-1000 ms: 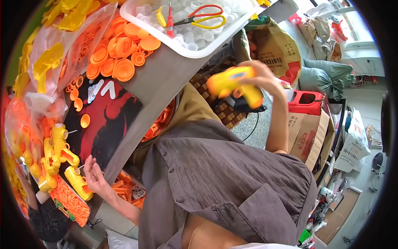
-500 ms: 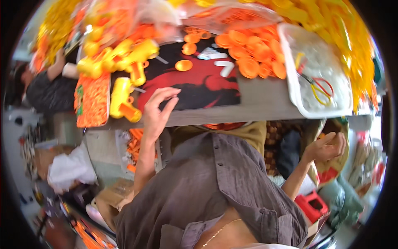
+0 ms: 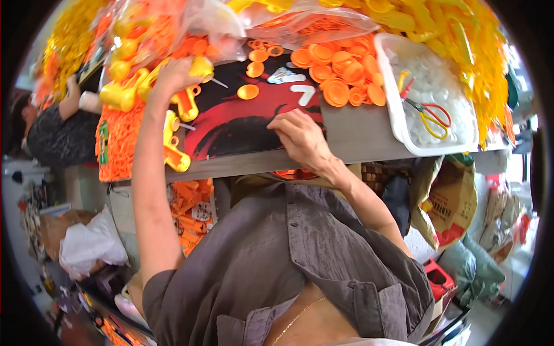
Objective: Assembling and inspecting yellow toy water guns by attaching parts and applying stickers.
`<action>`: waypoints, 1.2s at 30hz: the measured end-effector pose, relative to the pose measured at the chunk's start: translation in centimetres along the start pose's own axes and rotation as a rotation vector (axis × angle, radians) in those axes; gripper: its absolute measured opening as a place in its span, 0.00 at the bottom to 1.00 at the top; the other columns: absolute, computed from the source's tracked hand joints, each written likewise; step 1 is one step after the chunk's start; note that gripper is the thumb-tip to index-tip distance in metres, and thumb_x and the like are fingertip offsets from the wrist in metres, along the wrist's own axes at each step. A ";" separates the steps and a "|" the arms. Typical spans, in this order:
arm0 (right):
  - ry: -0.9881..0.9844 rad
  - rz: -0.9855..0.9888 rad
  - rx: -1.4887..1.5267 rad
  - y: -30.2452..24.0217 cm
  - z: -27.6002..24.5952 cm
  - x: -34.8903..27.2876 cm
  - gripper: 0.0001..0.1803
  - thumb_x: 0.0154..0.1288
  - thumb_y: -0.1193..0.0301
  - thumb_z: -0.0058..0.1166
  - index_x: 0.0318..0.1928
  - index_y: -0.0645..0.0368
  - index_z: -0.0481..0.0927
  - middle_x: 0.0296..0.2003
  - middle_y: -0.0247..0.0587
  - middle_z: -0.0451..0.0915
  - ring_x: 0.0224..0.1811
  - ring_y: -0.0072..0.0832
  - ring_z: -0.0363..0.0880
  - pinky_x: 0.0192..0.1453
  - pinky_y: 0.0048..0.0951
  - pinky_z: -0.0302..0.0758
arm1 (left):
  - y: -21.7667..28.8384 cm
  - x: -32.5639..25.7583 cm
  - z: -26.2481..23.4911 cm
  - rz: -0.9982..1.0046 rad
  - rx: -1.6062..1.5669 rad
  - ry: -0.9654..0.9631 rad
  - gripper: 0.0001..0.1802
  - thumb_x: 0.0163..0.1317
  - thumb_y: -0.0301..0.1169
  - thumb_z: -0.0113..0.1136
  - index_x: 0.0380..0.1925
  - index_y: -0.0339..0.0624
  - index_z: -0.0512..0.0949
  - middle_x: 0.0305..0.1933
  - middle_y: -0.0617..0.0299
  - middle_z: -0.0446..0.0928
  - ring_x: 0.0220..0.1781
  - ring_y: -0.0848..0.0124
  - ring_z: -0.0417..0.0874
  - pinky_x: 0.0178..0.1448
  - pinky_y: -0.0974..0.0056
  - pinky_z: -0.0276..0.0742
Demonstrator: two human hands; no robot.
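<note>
At the left of the table, my left hand (image 3: 173,76) reaches over a heap of yellow plastic parts. Its fingers curl over one hollow yellow part (image 3: 202,68) with a thin metal rod sticking out; the fingertips are partly hidden. My right hand (image 3: 301,137) hovers above the front of a black and red mat (image 3: 231,130), fingers bent and pressed together. Whatever they hold, if anything, does not show. On the mat lie an orange disc-shaped cap (image 3: 248,91), a white L-shaped piece (image 3: 303,93) and a small white-and-blue item (image 3: 285,76).
Orange round caps (image 3: 340,72) are piled right of the mat. A white tray (image 3: 388,92) holds clear plastic pieces and red-and-yellow-handled scissors (image 3: 430,118). Small orange parts fill a box (image 3: 118,141) at left. Clear bags (image 3: 311,26) and yellow parts line the back. Another person (image 3: 63,130) sits at far left.
My left hand has gone from over the mat's left edge up and left onto the yellow parts. From beside the body at the right, my right hand has come in over the mat.
</note>
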State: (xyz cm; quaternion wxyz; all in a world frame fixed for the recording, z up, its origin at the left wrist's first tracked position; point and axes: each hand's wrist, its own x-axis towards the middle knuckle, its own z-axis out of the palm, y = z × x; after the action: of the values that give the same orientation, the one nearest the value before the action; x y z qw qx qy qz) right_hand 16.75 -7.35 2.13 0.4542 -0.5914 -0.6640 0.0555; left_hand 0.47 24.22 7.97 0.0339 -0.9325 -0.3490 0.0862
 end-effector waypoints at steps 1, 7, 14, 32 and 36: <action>-0.015 0.030 -0.018 -0.2 -0.2 -0.3 0.10 0.56 0.82 0.59 0.40 0.61 0.80 0.38 0.42 0.80 0.43 0.41 0.78 0.49 0.38 0.76 | -0.4 0.2 0.3 0.032 0.016 0.013 0.31 0.48 0.48 0.69 0.50 0.44 0.76 0.51 0.51 0.80 0.58 0.51 0.78 0.63 0.45 0.69; 0.083 0.091 -0.177 1.6 -3.3 -2.7 0.09 0.58 0.80 0.58 0.41 0.60 0.80 0.38 0.42 0.81 0.41 0.42 0.79 0.47 0.38 0.77 | -1.1 0.3 0.4 0.034 -0.115 0.051 0.33 0.42 0.43 0.73 0.50 0.42 0.77 0.51 0.45 0.79 0.55 0.48 0.78 0.59 0.49 0.73; 0.498 0.457 -0.621 7.0 -7.6 0.5 0.09 0.61 0.69 0.63 0.39 0.60 0.80 0.40 0.46 0.75 0.39 0.44 0.78 0.41 0.41 0.76 | 1.0 -3.1 -0.6 -0.018 -0.273 0.439 0.34 0.46 0.39 0.72 0.53 0.33 0.74 0.40 0.39 0.81 0.43 0.42 0.81 0.49 0.45 0.77; 0.042 0.347 0.391 3.2 -10.1 4.2 0.15 0.64 0.69 0.64 0.45 0.59 0.74 0.68 0.44 0.66 0.63 0.33 0.71 0.64 0.35 0.70 | 13.0 -12.0 -3.7 0.239 -1.024 0.489 0.38 0.44 0.33 0.80 0.54 0.39 0.68 0.52 0.52 0.75 0.54 0.62 0.81 0.57 0.60 0.78; -0.132 0.318 0.610 -0.2 -10.5 4.8 0.30 0.61 0.75 0.64 0.62 0.56 0.67 0.67 0.42 0.67 0.63 0.26 0.70 0.61 0.30 0.73 | 16.4 -11.7 -3.3 0.396 -0.717 0.559 0.46 0.43 0.42 0.80 0.59 0.36 0.66 0.50 0.48 0.76 0.53 0.50 0.80 0.55 0.53 0.78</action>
State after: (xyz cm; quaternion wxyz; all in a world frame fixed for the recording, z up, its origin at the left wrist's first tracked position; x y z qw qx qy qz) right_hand 24.13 -8.30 10.94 0.5516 -0.5197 -0.5442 0.3598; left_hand 3.00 4.17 10.82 -0.2136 -0.9213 -0.1505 -0.2880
